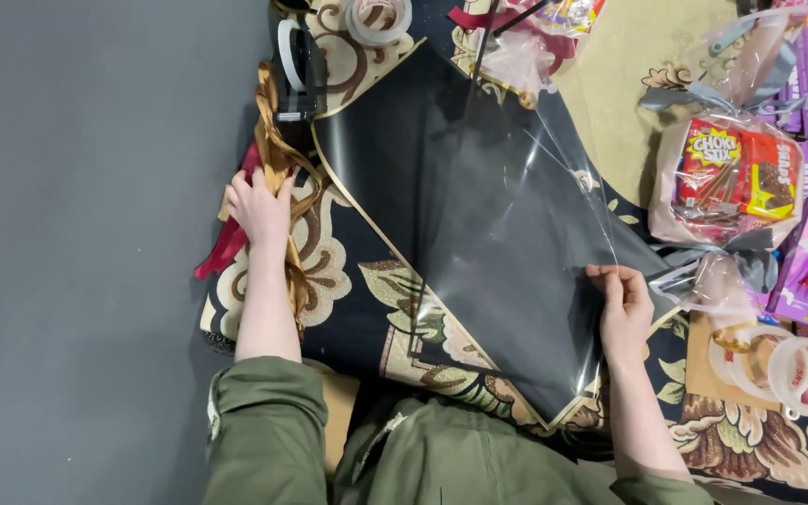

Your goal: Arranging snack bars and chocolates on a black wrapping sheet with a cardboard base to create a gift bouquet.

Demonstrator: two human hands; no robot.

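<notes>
With the gold-edged black wrapping sheet (pixel 423 187) laid flat, the right hand (pixel 624 304) pinches the clear cellophane sheet (pixel 526 234) over it, the left hand (pixel 259 208) grips gold ribbon (pixel 278 140), and nothing is yet wrapped.

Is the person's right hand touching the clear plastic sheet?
Touching. The head view shows the right hand gripping the edge of the clear plastic sheet, fingers curled over it where it lies on the black wrapping paper.

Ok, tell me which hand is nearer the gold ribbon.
Left. The left hand rests right on the gold ribbon at the mat's left edge; the right hand is far across the black sheet, holding the clear film.
</notes>
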